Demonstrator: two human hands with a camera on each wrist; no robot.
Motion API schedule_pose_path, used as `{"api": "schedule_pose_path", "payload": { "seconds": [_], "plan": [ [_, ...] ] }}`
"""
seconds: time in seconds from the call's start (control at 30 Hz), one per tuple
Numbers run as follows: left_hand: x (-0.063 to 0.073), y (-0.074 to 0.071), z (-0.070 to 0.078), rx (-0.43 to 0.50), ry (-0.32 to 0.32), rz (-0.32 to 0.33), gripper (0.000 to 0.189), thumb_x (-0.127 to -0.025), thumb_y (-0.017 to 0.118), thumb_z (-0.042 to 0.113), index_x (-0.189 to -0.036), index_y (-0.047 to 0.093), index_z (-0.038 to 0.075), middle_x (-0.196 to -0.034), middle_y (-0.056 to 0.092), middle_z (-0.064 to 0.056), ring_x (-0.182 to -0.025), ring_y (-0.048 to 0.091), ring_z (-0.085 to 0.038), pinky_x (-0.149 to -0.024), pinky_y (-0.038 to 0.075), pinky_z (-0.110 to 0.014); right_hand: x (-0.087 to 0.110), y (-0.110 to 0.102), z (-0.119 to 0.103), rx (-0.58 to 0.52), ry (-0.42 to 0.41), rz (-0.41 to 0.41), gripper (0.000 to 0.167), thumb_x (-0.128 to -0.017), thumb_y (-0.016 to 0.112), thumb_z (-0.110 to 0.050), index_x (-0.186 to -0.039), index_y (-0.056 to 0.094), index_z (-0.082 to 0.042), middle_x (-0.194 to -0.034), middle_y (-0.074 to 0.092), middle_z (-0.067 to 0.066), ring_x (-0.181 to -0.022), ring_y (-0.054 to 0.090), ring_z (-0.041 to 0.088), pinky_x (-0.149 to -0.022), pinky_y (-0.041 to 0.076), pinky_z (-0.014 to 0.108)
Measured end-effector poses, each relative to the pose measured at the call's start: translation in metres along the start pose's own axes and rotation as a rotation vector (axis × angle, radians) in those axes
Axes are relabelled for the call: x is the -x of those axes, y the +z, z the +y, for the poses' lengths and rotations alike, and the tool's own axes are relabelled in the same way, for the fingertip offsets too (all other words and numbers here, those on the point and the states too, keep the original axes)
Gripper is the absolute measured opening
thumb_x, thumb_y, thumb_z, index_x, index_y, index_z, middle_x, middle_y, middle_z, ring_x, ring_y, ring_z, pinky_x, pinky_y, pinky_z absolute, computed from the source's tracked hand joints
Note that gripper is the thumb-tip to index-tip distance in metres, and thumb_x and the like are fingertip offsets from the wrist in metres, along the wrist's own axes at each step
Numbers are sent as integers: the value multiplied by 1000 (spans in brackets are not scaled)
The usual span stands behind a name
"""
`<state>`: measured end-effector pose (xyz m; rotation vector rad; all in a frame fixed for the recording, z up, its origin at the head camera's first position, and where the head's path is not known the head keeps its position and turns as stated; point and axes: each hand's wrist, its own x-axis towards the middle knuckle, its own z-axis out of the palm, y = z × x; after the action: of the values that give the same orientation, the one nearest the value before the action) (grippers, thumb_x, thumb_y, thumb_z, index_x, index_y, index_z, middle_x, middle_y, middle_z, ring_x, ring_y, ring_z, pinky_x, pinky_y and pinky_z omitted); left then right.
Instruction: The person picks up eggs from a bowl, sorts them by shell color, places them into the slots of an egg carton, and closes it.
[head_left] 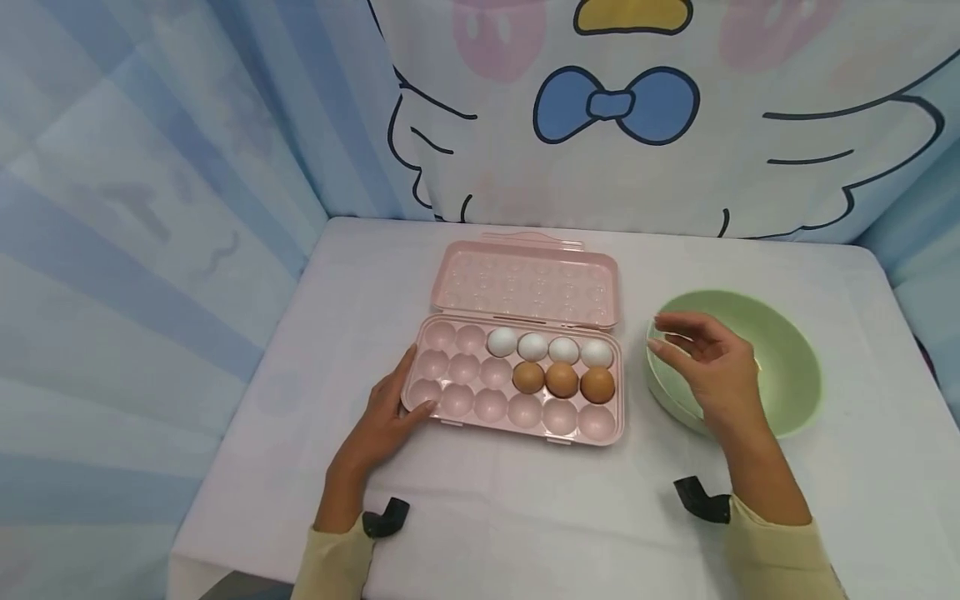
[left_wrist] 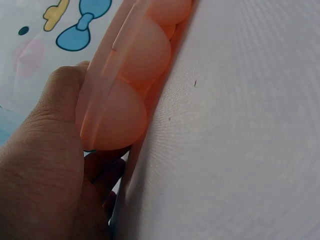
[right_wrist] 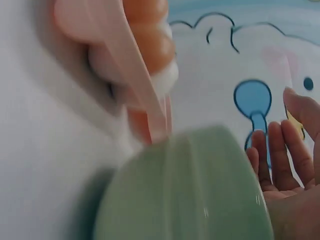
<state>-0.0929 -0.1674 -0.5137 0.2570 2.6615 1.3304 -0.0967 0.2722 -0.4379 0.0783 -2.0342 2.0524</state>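
A pink egg carton (head_left: 517, 427) lies on the table with its lid (head_left: 525, 283) folded back. White eggs (head_left: 533, 347) fill the right part of its back row, and three brown eggs (head_left: 562, 380) sit at the right of the middle row; the front row's cups hold none. My left hand (head_left: 384, 417) grips the carton's left end, thumb at the front corner and fingers along the side. Above the left part of a green bowl (head_left: 795, 375) hovers my right hand (head_left: 708, 367), thumb and fingers apart, nothing seen between them. That hand and wrist hide part of the bowl's inside.
A white cloth covers the table (head_left: 480, 517). Behind it hangs a curtain (head_left: 750, 167) with a cartoon print, and blue striped cloth (head_left: 150, 292) closes the left side. The bowl stands right of the carton, a narrow gap between them.
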Motion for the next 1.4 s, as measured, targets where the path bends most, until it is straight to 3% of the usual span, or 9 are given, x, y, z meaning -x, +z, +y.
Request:
{"api": "schedule_pose_path", "payload": {
  "seconds": [0.13,0.33,0.53,0.73,0.83,0.93,1.07,1.27,1.4],
  "plan": [
    [-1,1,0,10,21,-14,92,-98,68,47,-168,10,36,-170,21,1,-153,16,-34,-119,15,-64,3,-30,0,143,58,41,42,-89,79,6,-128,66,9,-120,69,5,-112,62,19,-91,51,18],
    [0,0,0,9,9,-7,92,-97,69,48,-167,10,38,-170,23,-1,-153,17,-36,-117,16,-67,12,-64,-3,423,176,24,48,-93,80,-12,-138,65,-7,-130,63,-7,-117,58,7,-94,42,11],
    [-2,-2,0,10,10,-5,91,-98,69,47,-167,10,39,-169,24,-1,-153,17,-36,-117,16,-67,15,-77,-6,461,268,74,52,-95,79,-22,-144,63,-11,-137,58,-13,-135,45,2,-116,27,22],
    [-3,-2,-1,9,19,-3,91,-98,68,45,-167,10,38,-170,23,1,-153,17,-35,-118,15,-65,10,-76,-3,524,329,107,56,-97,74,-38,-146,61,-13,-139,56,-12,-141,42,11,-122,22,37],
    [-2,-1,-1,7,16,-6,91,-98,68,46,-167,10,37,-170,22,2,-153,17,-35,-119,14,-65,9,-76,0,527,345,92,55,-98,73,-37,-146,60,-14,-136,58,-13,-137,45,10,-121,26,39],
    [-1,-1,-1,6,7,-5,91,-98,68,47,-167,10,36,-170,22,3,-153,17,-35,-119,14,-65,8,-76,3,502,337,78,50,-99,74,-31,-144,62,-14,-129,60,-16,-127,50,2,-112,35,24],
    [-1,-2,0,8,5,-1,91,-98,69,47,-167,11,37,-170,23,2,-153,17,-35,-118,15,-65,6,-72,7,490,280,-6,43,-99,74,-21,-140,65,-10,-123,62,-17,-114,55,-7,-89,43,8],
    [-1,-1,0,3,22,-3,91,-98,68,45,-168,10,36,-170,23,2,-154,17,-34,-119,14,-64,5,-59,7,509,293,-262,51,-98,76,-25,-142,60,-4,-129,65,-8,-108,59,-8,-84,46,11],
    [-1,0,-1,0,1,-1,91,-97,68,48,-167,11,38,-169,23,3,-154,16,-34,-119,14,-65,4,-53,7,490,317,-324,54,-96,78,-24,-141,59,-2,-124,71,0,-104,64,-2,-83,48,14]
  ]
}}
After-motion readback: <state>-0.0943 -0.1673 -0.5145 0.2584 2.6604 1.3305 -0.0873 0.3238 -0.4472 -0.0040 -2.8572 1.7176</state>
